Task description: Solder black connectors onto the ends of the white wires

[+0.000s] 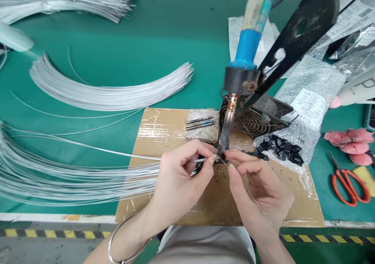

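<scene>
My left hand (186, 178) pinches a thin grey-white wire (140, 157) whose end is under the tip of a soldering iron (225, 133). Between the thumb and fingers of my right hand (258, 189) is a strand of solder wire (258, 204), its front end reaching the same spot at the tip. The blue-handled iron hangs tip down, fixed to a black metal bracket (293, 41). Fingers partly hide the small joint where wire, solder and tip meet. A brown cardboard sheet (211, 201) lies under both hands.
Bundles of white wire (117, 96) lie on the green table at left. Behind the iron stands a black fan (252, 117). Small black parts (281, 148) spill from a bubble-wrap bag (310, 84). Red-handled scissors (348, 186) rest at right, and a pad (202, 135) carries several metal pins.
</scene>
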Action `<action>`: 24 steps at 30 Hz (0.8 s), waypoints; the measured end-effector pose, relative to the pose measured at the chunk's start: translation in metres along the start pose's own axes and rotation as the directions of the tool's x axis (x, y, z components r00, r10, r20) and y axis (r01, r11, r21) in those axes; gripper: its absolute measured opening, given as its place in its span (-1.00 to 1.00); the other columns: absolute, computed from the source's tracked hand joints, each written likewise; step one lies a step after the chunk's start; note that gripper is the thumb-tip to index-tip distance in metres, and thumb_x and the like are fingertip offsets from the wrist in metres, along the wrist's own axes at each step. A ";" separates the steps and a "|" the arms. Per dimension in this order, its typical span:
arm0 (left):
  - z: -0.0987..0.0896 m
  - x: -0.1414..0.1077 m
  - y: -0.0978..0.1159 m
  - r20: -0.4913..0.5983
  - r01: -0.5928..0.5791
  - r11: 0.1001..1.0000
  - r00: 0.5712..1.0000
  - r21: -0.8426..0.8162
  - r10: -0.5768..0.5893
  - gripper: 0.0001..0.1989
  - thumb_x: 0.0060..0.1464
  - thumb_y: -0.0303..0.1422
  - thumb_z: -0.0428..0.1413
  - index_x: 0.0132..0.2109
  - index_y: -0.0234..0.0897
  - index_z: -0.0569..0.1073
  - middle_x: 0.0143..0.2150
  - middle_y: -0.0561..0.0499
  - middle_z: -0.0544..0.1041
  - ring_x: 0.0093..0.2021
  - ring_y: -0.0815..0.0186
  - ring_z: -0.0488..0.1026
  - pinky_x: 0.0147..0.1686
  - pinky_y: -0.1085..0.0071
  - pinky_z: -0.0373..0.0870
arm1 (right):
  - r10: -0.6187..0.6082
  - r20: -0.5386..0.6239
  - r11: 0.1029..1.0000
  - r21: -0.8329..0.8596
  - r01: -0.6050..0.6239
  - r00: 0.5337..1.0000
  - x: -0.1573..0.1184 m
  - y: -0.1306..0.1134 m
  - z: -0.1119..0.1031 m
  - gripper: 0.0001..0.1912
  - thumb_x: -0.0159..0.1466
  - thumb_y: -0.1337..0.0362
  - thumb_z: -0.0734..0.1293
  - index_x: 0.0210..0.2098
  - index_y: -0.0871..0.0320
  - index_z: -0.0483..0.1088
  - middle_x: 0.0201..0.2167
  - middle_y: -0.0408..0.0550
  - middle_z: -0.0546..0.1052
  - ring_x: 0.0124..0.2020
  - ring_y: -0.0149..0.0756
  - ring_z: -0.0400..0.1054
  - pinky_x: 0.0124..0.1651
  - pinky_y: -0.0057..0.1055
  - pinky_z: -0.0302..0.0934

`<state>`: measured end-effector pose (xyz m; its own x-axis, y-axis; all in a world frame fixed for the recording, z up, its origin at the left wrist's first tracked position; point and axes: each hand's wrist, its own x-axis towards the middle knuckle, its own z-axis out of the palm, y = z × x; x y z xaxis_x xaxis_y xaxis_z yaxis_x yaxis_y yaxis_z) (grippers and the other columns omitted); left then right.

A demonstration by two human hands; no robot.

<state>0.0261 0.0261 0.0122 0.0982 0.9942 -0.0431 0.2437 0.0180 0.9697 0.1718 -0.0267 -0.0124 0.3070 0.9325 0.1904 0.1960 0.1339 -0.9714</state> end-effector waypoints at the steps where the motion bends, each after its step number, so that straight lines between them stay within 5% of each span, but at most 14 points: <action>1: 0.000 0.000 0.000 0.002 -0.001 1.000 1.000 -0.002 0.001 -0.86 0.14 -0.47 0.19 -0.40 -0.22 0.54 -0.33 0.00 0.69 -0.33 0.30 0.58 -0.55 0.51 0.25 | 0.002 0.002 1.000 -0.004 -0.002 1.000 0.000 0.000 0.000 -0.81 0.35 0.47 0.44 -0.32 0.06 0.46 -0.03 -0.07 0.74 -0.06 -0.29 0.68 0.11 -0.35 0.54; 24: 0.001 0.000 0.002 0.016 0.018 1.000 1.000 0.006 -0.018 -0.85 0.14 -0.45 0.16 -0.40 -0.23 0.53 -0.33 -0.03 0.68 -0.37 0.31 0.54 -0.56 0.47 0.19 | -0.069 0.018 0.995 -0.072 0.070 0.997 0.002 -0.001 -0.001 -0.84 0.35 0.44 0.45 -0.30 0.06 0.48 -0.07 -0.05 0.74 -0.07 -0.21 0.69 0.05 -0.28 0.58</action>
<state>0.0281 0.0261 0.0141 0.1095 0.9919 -0.0643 0.2515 0.0349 0.9672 0.1728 -0.0254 -0.0112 0.2763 0.9268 0.2545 0.2833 0.1745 -0.9430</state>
